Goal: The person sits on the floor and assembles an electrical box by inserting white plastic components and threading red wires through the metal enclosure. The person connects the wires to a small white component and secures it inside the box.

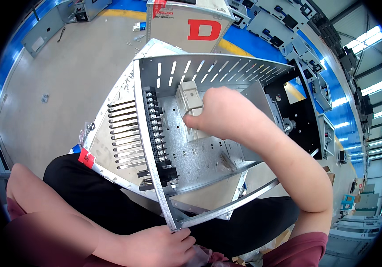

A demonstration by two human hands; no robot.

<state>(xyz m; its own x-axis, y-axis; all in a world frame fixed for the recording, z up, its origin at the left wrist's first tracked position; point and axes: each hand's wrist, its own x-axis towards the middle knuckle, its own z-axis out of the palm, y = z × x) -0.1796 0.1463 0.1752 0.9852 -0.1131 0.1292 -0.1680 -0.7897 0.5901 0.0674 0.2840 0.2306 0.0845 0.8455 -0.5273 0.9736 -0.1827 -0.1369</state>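
An open sheet-metal drawer unit (140, 133) sits across my lap and a white carton. Inside, my right hand (222, 111) is closed over a beige plastic block component (192, 100) on the perforated floor. Its thumb presses the block's left side, and the palm hides the block's right part. My left hand (164, 244) is curled against the unit's near-left corner, and what its fingers hold is hidden. Along the left wall runs a black connector strip (157, 129) with several flat metal prongs (126, 133) jutting outward through the frame.
Ahead stands a large beige carton (191, 29) with red print. A small see-through bag (228, 162) lies inside the unit. Other metal enclosures (44, 29) stand on the floor to the far left, and more line the right side. The white carton (94, 151) spreads beneath the unit.
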